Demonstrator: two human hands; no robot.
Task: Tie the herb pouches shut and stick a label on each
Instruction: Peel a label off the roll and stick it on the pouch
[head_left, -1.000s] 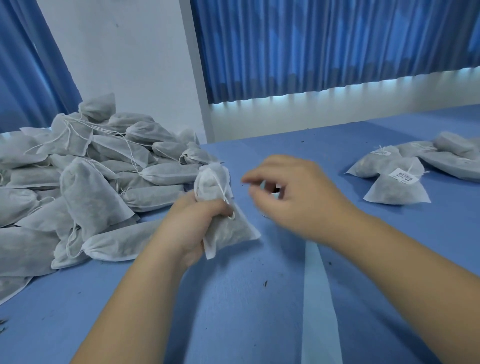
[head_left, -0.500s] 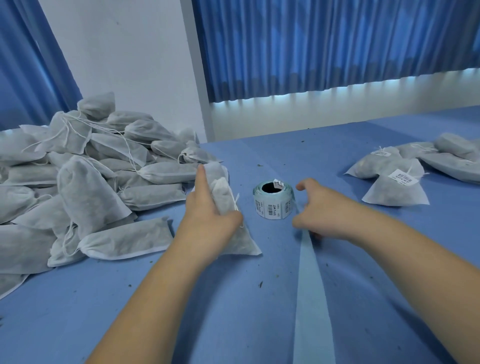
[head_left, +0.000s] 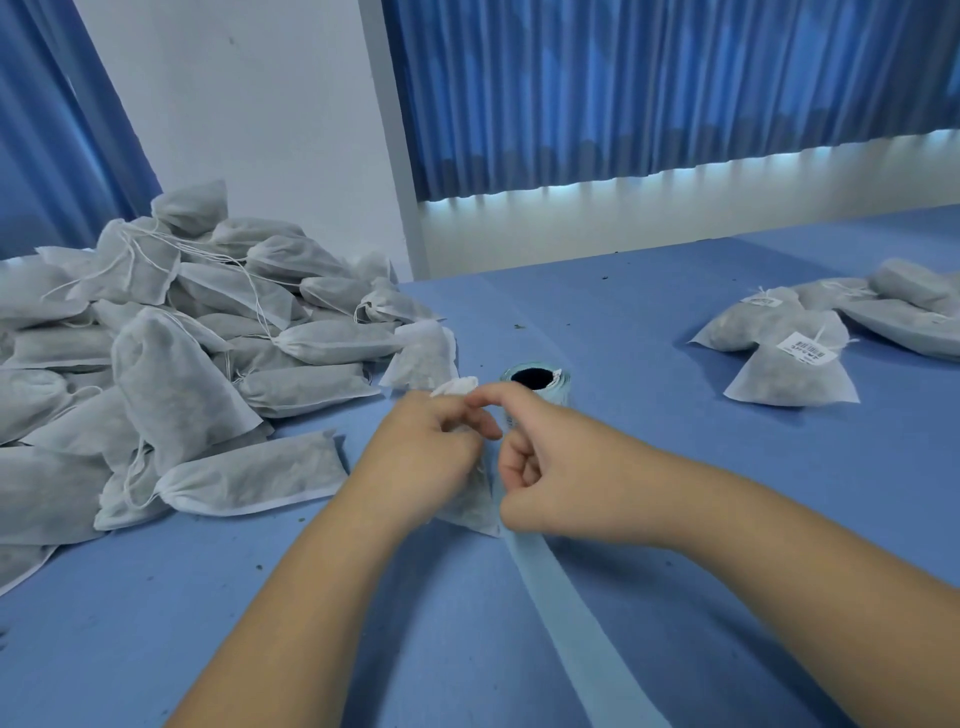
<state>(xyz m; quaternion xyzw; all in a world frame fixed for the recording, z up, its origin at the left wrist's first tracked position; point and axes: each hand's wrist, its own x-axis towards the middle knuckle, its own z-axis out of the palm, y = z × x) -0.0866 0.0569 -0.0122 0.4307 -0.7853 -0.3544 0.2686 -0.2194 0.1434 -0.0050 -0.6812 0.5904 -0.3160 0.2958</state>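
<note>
I am watching the right hand (head_left: 545, 467) coming away from the label roll (head_left: 535, 382), where it was lying half a second ago, and closing in on the herb pouch (head_left: 470, 512). Its index finger is reaching to the pouch neck and the other fingers are curling; I cannot tell if a label is pinched there. The left hand (head_left: 428, 449) is gripping the pouch by its upper part, near the middle of the counter (head_left: 649, 364). I am judging that the labelling step is beginning. The pouch is thin white non-woven fabric, soft and lumpy. The backing strip (head_left: 566, 603), smooth and pale, is running toward the near edge. The untied pile (head_left: 182, 364) is sitting at the left edge, the labelled pouches (head_left: 789, 371) toward the right edge.
</note>
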